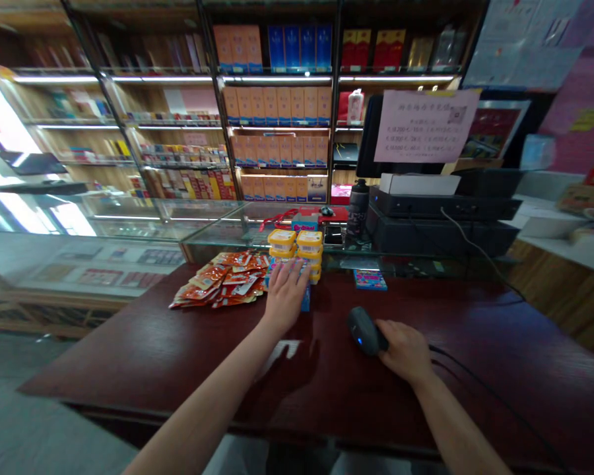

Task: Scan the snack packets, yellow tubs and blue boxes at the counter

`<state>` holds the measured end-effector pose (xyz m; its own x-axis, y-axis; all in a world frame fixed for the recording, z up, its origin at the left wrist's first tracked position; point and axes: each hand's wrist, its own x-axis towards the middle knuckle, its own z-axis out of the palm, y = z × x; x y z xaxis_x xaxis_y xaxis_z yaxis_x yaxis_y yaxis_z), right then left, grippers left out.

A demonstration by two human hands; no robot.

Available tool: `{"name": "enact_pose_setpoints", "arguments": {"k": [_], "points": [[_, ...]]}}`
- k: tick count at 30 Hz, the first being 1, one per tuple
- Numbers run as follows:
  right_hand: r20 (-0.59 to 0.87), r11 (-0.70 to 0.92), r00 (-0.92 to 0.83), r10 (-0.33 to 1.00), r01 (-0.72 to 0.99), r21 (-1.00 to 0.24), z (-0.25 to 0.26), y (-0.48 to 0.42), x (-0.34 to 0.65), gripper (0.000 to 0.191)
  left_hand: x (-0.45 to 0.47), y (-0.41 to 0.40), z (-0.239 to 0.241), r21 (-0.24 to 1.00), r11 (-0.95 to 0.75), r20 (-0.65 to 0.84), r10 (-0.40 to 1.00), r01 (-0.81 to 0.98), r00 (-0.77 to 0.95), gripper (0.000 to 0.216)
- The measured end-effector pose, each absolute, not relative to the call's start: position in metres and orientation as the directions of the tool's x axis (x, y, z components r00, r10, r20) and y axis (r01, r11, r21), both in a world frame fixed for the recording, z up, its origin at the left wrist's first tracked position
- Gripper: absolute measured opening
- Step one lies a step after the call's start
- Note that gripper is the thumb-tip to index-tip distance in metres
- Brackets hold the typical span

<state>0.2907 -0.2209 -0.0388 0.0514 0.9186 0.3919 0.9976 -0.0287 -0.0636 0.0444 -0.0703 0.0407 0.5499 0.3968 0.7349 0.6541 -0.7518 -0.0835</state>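
Observation:
My left hand (288,290) is over a small blue printed box (305,302), its fingers curved across the top and hiding much of it. Right behind stand stacks of yellow-lidded tubs (309,243). To the left lies a loose pile of orange snack packets (228,280). My right hand (404,348) is wrapped around the handle of a black barcode scanner (365,331), just above the dark table. The scanner's head points left and shows a blue light. A flat blue packet (370,278) lies apart, beyond the scanner.
The scanner's cord (480,384) trails right across the dark wooden table (188,363). A glass counter borders the far side, with a black bottle (358,208), a phone (333,235) and a monitor (371,132). A black cash drawer (440,227) sits at right. Stocked shelves stand behind.

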Motion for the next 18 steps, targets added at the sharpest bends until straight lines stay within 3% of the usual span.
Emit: {"name": "enact_pose_setpoints", "arguments": {"k": [4,13,18], "points": [[0.381,-0.045,0.065,0.922,0.997,-0.062,-0.037,-0.223,0.289,0.035,0.030,-0.063,0.035,-0.125,-0.728,0.677,0.434,0.674,0.594,0.044],[0.424,-0.076,0.103,0.900,0.994,-0.081,-0.041,-0.226,0.294,0.036,0.019,-0.066,0.057,-0.273,-0.731,0.682,0.312,0.626,0.662,0.025],[0.467,-0.072,0.101,0.879,0.994,-0.080,-0.041,-0.227,0.294,0.034,0.013,-0.067,0.078,-0.186,-0.617,0.749,0.414,0.764,0.517,0.019]]}}
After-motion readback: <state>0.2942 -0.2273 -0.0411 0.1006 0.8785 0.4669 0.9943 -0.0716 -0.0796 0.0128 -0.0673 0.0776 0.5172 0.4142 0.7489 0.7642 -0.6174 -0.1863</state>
